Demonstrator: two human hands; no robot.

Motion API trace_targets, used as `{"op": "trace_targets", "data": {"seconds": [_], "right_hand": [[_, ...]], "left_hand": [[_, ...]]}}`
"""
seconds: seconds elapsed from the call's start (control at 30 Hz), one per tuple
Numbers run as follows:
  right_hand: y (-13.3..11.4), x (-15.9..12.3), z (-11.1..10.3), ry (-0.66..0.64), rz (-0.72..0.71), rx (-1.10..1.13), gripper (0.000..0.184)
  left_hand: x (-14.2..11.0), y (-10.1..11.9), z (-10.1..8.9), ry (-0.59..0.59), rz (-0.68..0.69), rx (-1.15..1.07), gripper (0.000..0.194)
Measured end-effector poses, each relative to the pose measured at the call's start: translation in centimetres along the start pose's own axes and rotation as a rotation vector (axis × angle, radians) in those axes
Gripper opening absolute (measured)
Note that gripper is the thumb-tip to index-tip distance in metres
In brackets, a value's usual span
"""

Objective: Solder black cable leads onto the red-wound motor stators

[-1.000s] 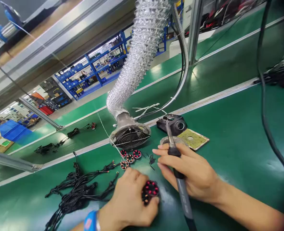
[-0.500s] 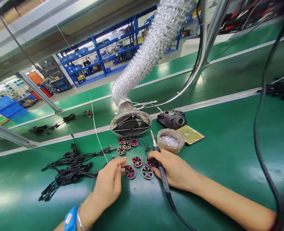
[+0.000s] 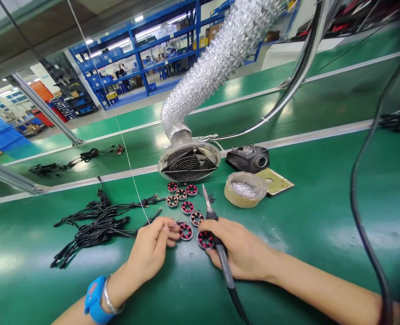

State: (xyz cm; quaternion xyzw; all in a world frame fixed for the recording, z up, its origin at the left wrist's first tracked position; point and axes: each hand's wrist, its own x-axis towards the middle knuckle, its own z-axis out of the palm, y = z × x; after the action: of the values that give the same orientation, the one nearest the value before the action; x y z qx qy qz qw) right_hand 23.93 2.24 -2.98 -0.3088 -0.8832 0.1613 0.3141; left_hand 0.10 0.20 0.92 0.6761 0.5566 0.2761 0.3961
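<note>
My right hand (image 3: 240, 248) is closed around a soldering iron (image 3: 223, 259), its bare tip pointing up and away. The thumb and fingers of that hand also pinch a ring-shaped stator with red windings (image 3: 206, 240). A thin strand of solder wire (image 3: 134, 178) hangs from above to my left hand (image 3: 154, 241), whose thumb and index finger are pinched on it. A second red-wound stator (image 3: 186, 231) lies right at the left fingertips. Just beyond are a copper-coloured stator (image 3: 197, 219) and another red one (image 3: 187, 207), with several more (image 3: 181, 194) grouped behind.
A fume extractor hood (image 3: 189, 163) on a silver duct (image 3: 203, 83) stands behind the stators. To its right are a tub of metal shavings (image 3: 245, 189), a black iron holder (image 3: 247, 159) and a yellow sponge (image 3: 275, 180). Bundled black cables (image 3: 101, 230) lie left; a black cord (image 3: 355, 203) hangs right.
My right hand has moved toward the front with a stator and the iron. The stators' arrangement has shifted, two now lying farther back. My left hand stays pinched by the red stator. The view has shifted slightly.
</note>
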Motion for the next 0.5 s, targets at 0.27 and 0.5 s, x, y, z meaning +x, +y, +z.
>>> {"op": "trace_targets", "data": {"seconds": [0.27,0.5], "right_hand": [[-0.7,-0.7,1.2,0.036,0.015,0.042,0.041],[-0.8,-0.9,1.5,0.028,0.008,0.137,0.045]], "left_hand": [[1.5,1.8,1.4,-0.259,-0.081,0.390,0.033],[2.0,2.5,2.2,-0.303,-0.111,0.385,0.033]]}}
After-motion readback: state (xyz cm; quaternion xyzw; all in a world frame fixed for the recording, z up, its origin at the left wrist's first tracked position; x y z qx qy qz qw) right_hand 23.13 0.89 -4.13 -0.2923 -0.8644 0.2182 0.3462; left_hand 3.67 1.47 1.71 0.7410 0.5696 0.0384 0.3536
